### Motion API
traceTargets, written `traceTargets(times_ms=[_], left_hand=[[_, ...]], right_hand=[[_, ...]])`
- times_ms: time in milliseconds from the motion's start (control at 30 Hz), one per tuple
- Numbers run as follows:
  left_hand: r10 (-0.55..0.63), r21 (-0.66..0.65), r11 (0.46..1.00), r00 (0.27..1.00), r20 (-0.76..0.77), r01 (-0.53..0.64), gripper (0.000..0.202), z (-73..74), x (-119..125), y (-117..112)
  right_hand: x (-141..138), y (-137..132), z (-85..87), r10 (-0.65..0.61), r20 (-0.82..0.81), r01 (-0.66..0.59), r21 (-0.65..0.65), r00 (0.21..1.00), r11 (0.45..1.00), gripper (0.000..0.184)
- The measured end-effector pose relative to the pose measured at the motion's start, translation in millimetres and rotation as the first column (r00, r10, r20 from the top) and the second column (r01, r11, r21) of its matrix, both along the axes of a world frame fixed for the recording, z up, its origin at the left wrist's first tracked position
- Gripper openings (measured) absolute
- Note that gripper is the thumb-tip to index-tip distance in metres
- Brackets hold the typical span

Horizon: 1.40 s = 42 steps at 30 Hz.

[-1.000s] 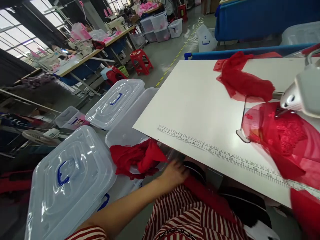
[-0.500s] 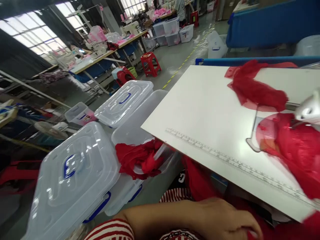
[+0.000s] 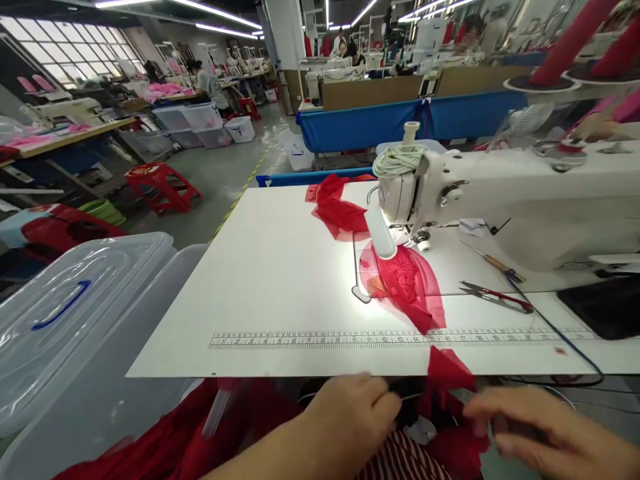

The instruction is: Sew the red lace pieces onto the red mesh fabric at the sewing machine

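Note:
My left hand (image 3: 350, 413) is closed at the front edge of the sewing table (image 3: 260, 280); whatever is in its curled fingers is hidden. Dark red sheer fabric (image 3: 165, 440) spreads over the lap beside that arm. To the right, my right hand (image 3: 545, 423), slightly blurred, has its thumb and fingers apart close to a hanging red fabric piece (image 3: 463, 443); contact is unclear. A small red scrap (image 3: 450, 369) lies over the table edge between the hands. Red lace and mesh pieces (image 3: 407, 280) lie under the head of the white sewing machine (image 3: 510, 180).
Thread snips (image 3: 500, 297), a wooden-handled awl (image 3: 500, 265) and a black phone-like slab (image 3: 605, 303) lie right of the needle area. Another red piece (image 3: 340, 210) rests behind. Lidded clear bins (image 3: 75, 320) stand at the left, near a red stool (image 3: 163, 187).
The view has swung right and up, bringing the whole machine into sight. My left hand now shows at the table edge, and my right hand has come into clear view.

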<state>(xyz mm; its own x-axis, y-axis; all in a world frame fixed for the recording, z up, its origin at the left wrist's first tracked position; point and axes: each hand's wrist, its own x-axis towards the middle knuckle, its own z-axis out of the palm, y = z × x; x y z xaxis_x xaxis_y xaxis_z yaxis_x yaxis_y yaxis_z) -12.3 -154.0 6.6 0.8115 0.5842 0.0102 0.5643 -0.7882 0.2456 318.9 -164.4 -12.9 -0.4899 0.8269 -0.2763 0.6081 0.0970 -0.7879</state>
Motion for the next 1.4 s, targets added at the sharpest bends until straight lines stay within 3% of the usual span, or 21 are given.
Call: traceTargets(times_ms=[100, 167, 267, 333, 433, 500, 667, 800, 933, 1100, 1167, 1267, 1400], left_hand=[[0.002, 0.349, 0.937, 0.998, 0.07, -0.026, 0.016, 26.8, 25.9, 50.7], [-0.013, 0.445, 0.895, 0.998, 0.059, -0.014, 0.022, 28.8, 36.2, 79.3], [-0.015, 0.473, 0.881, 1.0, -0.023, 0.024, 0.028, 20.0, 40.0, 104.0], [-0.043, 0.471, 0.879, 0.997, -0.066, 0.069, 0.032, 16.0, 35.6, 108.5], [-0.118, 0.454, 0.882, 0.992, -0.045, 0.126, 0.034, 19.5, 24.5, 104.7], [-0.101, 0.423, 0.901, 0.995, -0.023, 0.101, 0.033, 24.9, 18.1, 101.4], [-0.105, 0.422, 0.898, 0.992, -0.074, 0.127, 0.033, 27.6, 12.3, 103.8], [0.01, 0.458, 0.889, 0.999, -0.037, 0.008, 0.023, 17.3, 14.4, 107.9], [0.118, 0.387, 0.915, 0.993, 0.021, -0.117, 0.012, 7.4, 19.7, 108.5], [0.137, 0.352, 0.918, 0.979, 0.152, -0.183, 0.015, 4.6, 24.0, 106.6], [0.164, 0.337, 0.915, 0.968, 0.19, -0.222, 0.019, 4.8, 24.9, 106.2], [0.187, 0.312, 0.917, 0.958, 0.217, -0.25, 0.02, 5.0, 27.1, 106.5], [0.155, 0.343, 0.914, 0.967, 0.2, -0.218, 0.024, 5.7, 31.2, 106.2]], right_hand=[[-49.6, 48.1, 54.7, 0.022, -0.068, -0.009, 0.185, 0.997, 0.983, 0.028], [-70.1, 76.4, 66.4, -0.017, -0.092, 0.05, 0.369, 0.996, 0.928, 0.026], [-80.8, 107.6, 58.0, -0.023, -0.075, 0.06, 0.54, 0.997, 0.839, 0.023], [-81.6, 120.8, 46.9, 0.047, -0.026, -0.021, 0.611, 0.999, 0.791, 0.025], [-82.7, 131.3, 35.2, 0.127, 0.133, -0.183, 0.642, 0.983, 0.745, 0.034], [-84.8, 134.7, 32.4, 0.12, 0.261, -0.265, 0.642, 0.958, 0.72, 0.04], [-87.1, 141.7, 32.1, 0.044, 0.406, -0.34, 0.696, 0.913, 0.632, 0.026], [-82.9, 147.6, 27.0, 0.008, 0.294, -0.237, 0.752, 0.956, 0.615, 0.029], [-78.8, 150.1, 20.6, 0.102, 0.226, -0.241, 0.759, 0.969, 0.605, 0.03], [-79.9, 138.6, 33.1, 0.204, 0.285, -0.344, 0.638, 0.937, 0.689, 0.037], [-84.3, 131.9, 39.9, 0.209, 0.345, -0.383, 0.583, 0.915, 0.717, 0.049], [-95.2, 129.1, 41.5, 0.088, 0.411, -0.339, 0.593, 0.907, 0.73, 0.052], [-108.2, 143.2, 33.5, -0.07, 0.383, -0.23, 0.679, 0.921, 0.697, 0.019]])
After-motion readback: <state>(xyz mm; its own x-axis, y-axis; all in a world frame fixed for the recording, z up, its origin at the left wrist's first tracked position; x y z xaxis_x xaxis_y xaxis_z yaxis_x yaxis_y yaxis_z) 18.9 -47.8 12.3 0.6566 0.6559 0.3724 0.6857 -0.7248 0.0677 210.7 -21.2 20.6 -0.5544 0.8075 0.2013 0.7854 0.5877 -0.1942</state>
